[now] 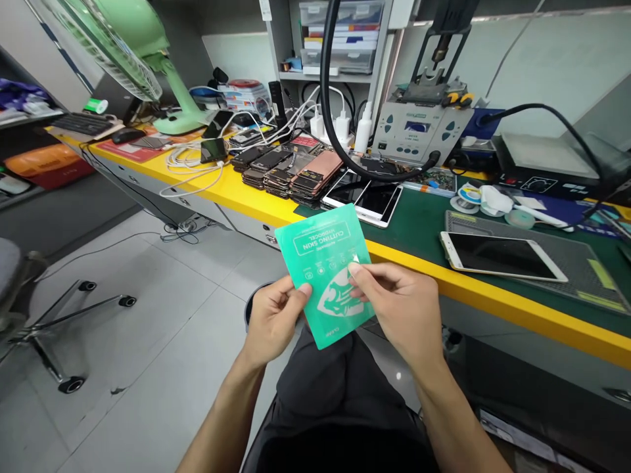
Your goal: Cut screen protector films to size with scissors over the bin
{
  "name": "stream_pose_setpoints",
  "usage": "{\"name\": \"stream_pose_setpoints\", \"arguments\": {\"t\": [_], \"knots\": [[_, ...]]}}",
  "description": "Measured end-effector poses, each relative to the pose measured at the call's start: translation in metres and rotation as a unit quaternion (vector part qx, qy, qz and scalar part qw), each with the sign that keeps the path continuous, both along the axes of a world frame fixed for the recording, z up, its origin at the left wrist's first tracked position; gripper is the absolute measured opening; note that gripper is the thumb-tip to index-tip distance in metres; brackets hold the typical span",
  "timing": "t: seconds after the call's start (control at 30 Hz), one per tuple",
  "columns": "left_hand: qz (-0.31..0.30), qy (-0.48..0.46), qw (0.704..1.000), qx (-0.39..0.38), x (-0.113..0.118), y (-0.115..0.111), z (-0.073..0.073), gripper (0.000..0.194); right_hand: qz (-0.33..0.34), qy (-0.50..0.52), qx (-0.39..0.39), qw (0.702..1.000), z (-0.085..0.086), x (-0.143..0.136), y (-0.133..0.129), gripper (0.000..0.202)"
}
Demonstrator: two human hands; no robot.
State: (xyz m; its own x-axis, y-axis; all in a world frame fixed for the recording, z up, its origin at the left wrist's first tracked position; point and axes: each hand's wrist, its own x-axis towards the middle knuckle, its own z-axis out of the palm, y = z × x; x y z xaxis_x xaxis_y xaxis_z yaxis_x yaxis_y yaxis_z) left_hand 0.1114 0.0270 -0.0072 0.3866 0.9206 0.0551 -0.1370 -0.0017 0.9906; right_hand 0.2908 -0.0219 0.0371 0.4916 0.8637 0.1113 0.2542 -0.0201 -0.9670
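A flat green packet [323, 246] with white print reading "CUTTING SKIN HYDROGEL" upside down is held over my lap, in front of the bench edge. My left hand [276, 318] pinches its left edge between thumb and fingers. On the packet's right side, my right hand [401, 305] has its thumb on the front face, with the fingers partly hidden behind the thumb and palm. A white-framed tablet [503, 255] lies on a grey ribbed mat [586, 253] to the right.
The yellow-edged bench [493, 303] holds stacked phone parts [315, 172], white-framed devices [367, 197], white cables [190, 157], a grey soldering station [419, 131] and a green fan [180, 98]. A wheeled chair [39, 328] stands left. A black hose [325, 85] arches over the bench.
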Motion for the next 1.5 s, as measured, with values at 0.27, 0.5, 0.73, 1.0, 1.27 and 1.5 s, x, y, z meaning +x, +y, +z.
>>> {"name": "stream_pose_setpoints", "arguments": {"t": [0.27, 0.5, 0.73, 1.0, 1.27, 1.5], "knots": [[0.007, -0.012, 0.999, -0.046, 0.004, 0.005, 0.004, 0.018, 0.008, -0.026, -0.009, 1.000, -0.003, 0.002, 0.003, 0.021], [0.015, -0.040, 0.996, -0.083, 0.008, 0.009, 0.003, 0.019, 0.015, -0.029, -0.018, 0.999, -0.007, 0.004, 0.009, 0.023], [0.034, -0.020, 0.994, -0.100, 0.011, 0.010, 0.002, 0.018, 0.013, -0.036, -0.029, 0.999, -0.013, 0.006, 0.012, 0.021], [0.039, -0.030, 0.992, -0.114, 0.012, 0.009, 0.002, 0.027, -0.006, -0.055, -0.010, 0.998, -0.013, 0.002, 0.009, 0.020], [0.047, -0.015, 0.991, -0.121, 0.013, 0.007, 0.002, 0.018, -0.013, -0.075, -0.007, 0.997, -0.012, 0.000, 0.006, 0.021], [0.045, -0.024, 0.991, -0.123, 0.012, 0.007, 0.003, 0.018, -0.008, -0.096, 0.004, 0.995, -0.009, -0.001, 0.005, 0.019]]}}
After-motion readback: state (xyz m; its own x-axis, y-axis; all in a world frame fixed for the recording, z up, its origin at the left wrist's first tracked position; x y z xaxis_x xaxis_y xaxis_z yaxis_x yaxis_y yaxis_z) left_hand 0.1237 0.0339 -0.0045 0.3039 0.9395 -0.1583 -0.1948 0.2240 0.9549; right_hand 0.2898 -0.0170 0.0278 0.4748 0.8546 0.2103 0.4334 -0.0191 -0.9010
